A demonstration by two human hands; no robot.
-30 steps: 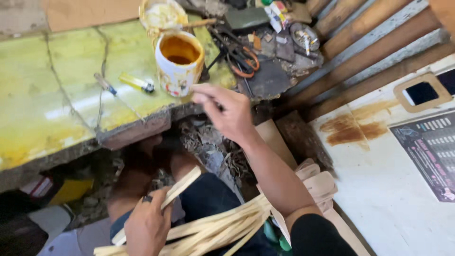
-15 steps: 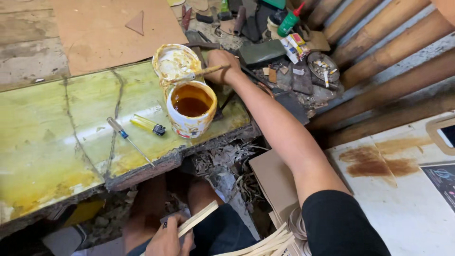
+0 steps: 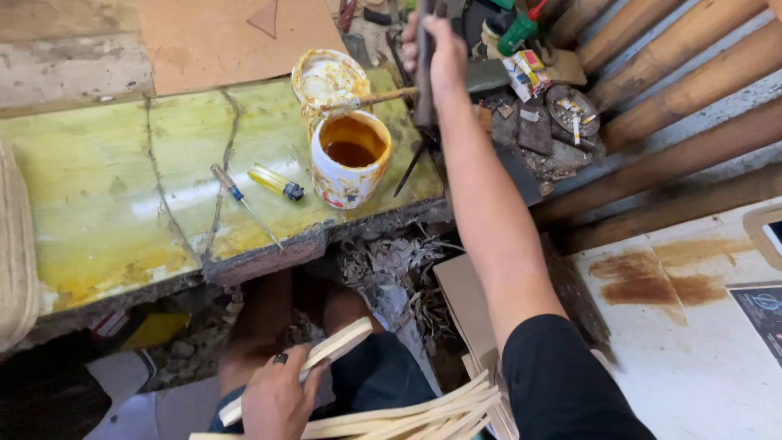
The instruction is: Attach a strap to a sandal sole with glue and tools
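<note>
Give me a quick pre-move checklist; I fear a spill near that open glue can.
1. Right hand grips the dark tool: ok.
2. Left hand holds the pale strip: ok.
3. Open can upright: ok.
4. Can clear of the slab edge: not ok, close to it.
5. Brush resting steady on the lid: cannot tell.
6. Screwdriver and lighter apart from the can: ok.

The right hand (image 3: 436, 49) grips a dark tool (image 3: 425, 73) beyond the glue cup (image 3: 350, 159); its top is cut off by the frame. Below the cup, the bundle of pale strips (image 3: 407, 415) runs off the bottom edge.
</note>
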